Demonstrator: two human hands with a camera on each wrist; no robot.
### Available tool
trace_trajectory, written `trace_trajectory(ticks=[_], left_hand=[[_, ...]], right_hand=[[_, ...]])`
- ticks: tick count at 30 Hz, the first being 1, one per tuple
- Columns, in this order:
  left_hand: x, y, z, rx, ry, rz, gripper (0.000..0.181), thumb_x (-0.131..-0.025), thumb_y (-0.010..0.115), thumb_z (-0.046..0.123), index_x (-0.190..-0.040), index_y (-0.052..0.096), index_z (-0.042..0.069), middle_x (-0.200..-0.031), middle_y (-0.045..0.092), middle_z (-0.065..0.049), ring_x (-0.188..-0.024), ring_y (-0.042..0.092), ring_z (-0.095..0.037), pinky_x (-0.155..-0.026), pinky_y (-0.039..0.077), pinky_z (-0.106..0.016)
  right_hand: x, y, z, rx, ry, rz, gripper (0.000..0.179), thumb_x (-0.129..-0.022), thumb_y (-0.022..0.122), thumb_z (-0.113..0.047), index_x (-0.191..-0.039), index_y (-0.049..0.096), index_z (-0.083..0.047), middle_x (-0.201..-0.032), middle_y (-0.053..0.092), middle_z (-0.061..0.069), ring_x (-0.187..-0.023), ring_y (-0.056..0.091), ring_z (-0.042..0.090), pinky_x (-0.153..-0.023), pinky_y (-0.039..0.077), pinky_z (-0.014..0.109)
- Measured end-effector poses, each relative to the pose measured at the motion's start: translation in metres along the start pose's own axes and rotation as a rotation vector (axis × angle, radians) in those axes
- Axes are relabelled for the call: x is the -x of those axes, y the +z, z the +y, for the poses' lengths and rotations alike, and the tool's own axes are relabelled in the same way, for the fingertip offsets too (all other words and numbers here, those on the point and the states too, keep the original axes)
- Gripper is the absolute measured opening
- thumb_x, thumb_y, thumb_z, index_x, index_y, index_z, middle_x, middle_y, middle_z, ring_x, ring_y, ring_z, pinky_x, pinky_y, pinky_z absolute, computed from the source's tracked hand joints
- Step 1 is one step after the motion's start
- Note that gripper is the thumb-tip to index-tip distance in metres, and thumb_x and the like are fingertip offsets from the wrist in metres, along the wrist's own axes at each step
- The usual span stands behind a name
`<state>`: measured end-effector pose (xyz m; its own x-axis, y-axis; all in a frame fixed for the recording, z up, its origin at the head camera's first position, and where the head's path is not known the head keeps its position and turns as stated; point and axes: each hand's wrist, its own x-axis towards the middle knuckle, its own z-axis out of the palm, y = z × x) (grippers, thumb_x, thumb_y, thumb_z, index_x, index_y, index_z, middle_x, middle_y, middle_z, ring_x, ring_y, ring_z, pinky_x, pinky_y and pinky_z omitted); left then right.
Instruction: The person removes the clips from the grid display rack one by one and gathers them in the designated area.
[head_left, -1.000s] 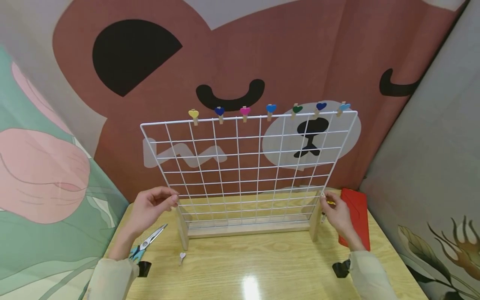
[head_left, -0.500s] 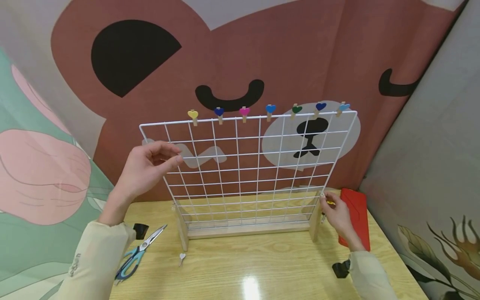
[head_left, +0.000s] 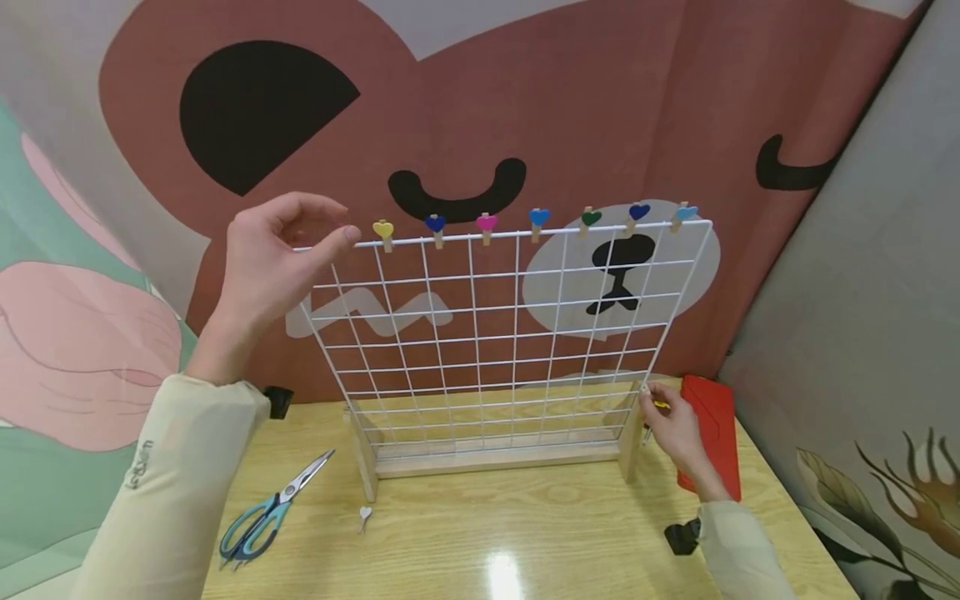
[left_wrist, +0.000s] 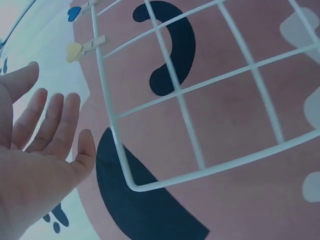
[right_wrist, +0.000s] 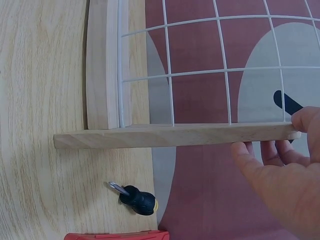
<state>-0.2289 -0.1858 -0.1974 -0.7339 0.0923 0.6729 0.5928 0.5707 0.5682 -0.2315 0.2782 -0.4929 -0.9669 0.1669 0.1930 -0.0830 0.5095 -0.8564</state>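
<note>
A white wire grid panel point(head_left: 517, 234) stands upright in a wooden base point(head_left: 495, 464). Several small clothespins with coloured hearts line its top wire; the yellow-heart clothespin point(head_left: 383, 229) is nearest the left corner. My left hand point(head_left: 270, 267) is raised at that corner, fingers relaxed and apart. In the left wrist view nothing is in this hand point(left_wrist: 45, 165), and it is beside the grid's corner. My right hand point(head_left: 671, 423) is low at the grid's right side. There its thumb and fingers pinch the end of the wooden side post point(right_wrist: 175, 137).
Scissors with teal handles point(head_left: 258, 527) and a pale heart clothespin point(head_left: 365, 513) lie at the table's front left. A stubby screwdriver point(right_wrist: 137, 199) lies on the table beside the right post, near a red case point(head_left: 712, 433). Behind the grid hangs a patterned curtain point(head_left: 465, 100).
My left hand has risen along the grid's left side, from near its lower part up to the top corner, uncovering the scissors' handles. The right hand stays on the post.
</note>
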Motion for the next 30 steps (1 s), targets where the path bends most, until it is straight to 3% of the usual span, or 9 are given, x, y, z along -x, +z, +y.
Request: trace_trajectory(ticks=[3,8,12,14,16,20,23,26,30], left_hand=[[-0.01,0.001,0.005,-0.067,0.001,-0.038,0.034,-0.085,0.074,0.024,-0.117,0.068,0.012,-0.107,0.068,0.002,-0.101,0.061,-0.011,-0.084,0.045,-0.02],[-0.022,0.006,0.008,-0.17,0.016,-0.169,0.053,-0.088,0.07,0.029,-0.138,0.053,0.019,-0.124,0.064,-0.006,-0.116,0.057,-0.019,-0.08,0.042,-0.029],[-0.024,0.01,0.008,-0.182,0.02,-0.242,0.055,-0.09,0.068,0.029,-0.14,0.05,0.017,-0.131,0.059,-0.007,-0.123,0.052,-0.021,-0.082,0.042,-0.038],[-0.024,0.013,0.009,-0.177,0.016,-0.266,0.053,-0.091,0.067,0.028,-0.14,0.05,0.015,-0.133,0.058,-0.007,-0.118,0.055,-0.023,-0.085,0.043,-0.041],[-0.025,0.016,0.009,-0.182,0.01,-0.29,0.052,-0.092,0.066,0.027,-0.14,0.051,0.014,-0.126,0.063,-0.009,-0.101,0.061,-0.026,-0.085,0.043,-0.042],[-0.026,0.021,0.01,-0.206,-0.018,-0.348,0.048,-0.094,0.063,0.026,-0.139,0.052,0.014,-0.116,0.068,-0.01,-0.094,0.061,-0.026,-0.081,0.043,-0.041],[-0.026,0.023,0.011,-0.22,-0.037,-0.381,0.044,-0.094,0.062,0.024,-0.136,0.055,0.013,-0.112,0.069,-0.01,-0.104,0.062,-0.022,-0.077,0.046,-0.039],[-0.025,0.022,0.012,-0.22,-0.033,-0.372,0.035,-0.095,0.062,0.023,-0.129,0.062,0.013,-0.1,0.071,-0.008,-0.088,0.065,-0.02,-0.071,0.045,-0.037],[-0.026,0.021,0.01,-0.206,-0.003,-0.323,0.024,-0.095,0.062,0.021,-0.116,0.068,0.012,-0.09,0.071,-0.007,-0.083,0.065,-0.019,-0.075,0.045,-0.037]], right_hand=[[0.0,0.0,0.001,0.001,0.004,-0.002,0.046,-0.101,0.048,-0.026,-0.131,0.048,0.009,-0.122,0.055,0.028,-0.107,0.058,0.041,-0.068,0.046,0.01],[-0.001,0.001,0.003,0.009,0.014,0.003,0.044,-0.101,0.048,-0.026,-0.129,0.049,0.009,-0.12,0.056,0.029,-0.104,0.06,0.041,-0.068,0.047,0.011],[-0.001,0.001,0.004,0.017,0.014,0.013,0.043,-0.101,0.048,-0.025,-0.128,0.05,0.009,-0.118,0.057,0.028,-0.102,0.06,0.039,-0.068,0.047,0.012],[-0.001,0.001,0.004,0.019,0.012,0.017,0.043,-0.101,0.048,-0.025,-0.127,0.051,0.009,-0.118,0.058,0.028,-0.101,0.06,0.038,-0.068,0.047,0.012],[-0.001,0.001,0.003,0.02,0.011,0.017,0.042,-0.101,0.048,-0.024,-0.127,0.051,0.009,-0.118,0.058,0.028,-0.101,0.061,0.038,-0.067,0.047,0.012],[0.0,0.0,0.002,0.016,0.01,0.003,0.042,-0.101,0.048,-0.024,-0.126,0.05,0.009,-0.118,0.057,0.029,-0.1,0.061,0.039,-0.068,0.048,0.012],[0.0,-0.001,0.001,0.01,0.007,-0.008,0.043,-0.101,0.048,-0.025,-0.127,0.05,0.009,-0.119,0.056,0.03,-0.101,0.061,0.041,-0.067,0.048,0.012],[0.0,-0.002,0.0,0.004,0.003,-0.018,0.044,-0.101,0.047,-0.025,-0.128,0.048,0.01,-0.12,0.055,0.03,-0.102,0.06,0.042,-0.068,0.048,0.012],[-0.001,-0.001,-0.001,0.003,-0.001,-0.018,0.044,-0.101,0.048,-0.025,-0.128,0.049,0.009,-0.12,0.055,0.029,-0.102,0.06,0.042,-0.068,0.048,0.012]])
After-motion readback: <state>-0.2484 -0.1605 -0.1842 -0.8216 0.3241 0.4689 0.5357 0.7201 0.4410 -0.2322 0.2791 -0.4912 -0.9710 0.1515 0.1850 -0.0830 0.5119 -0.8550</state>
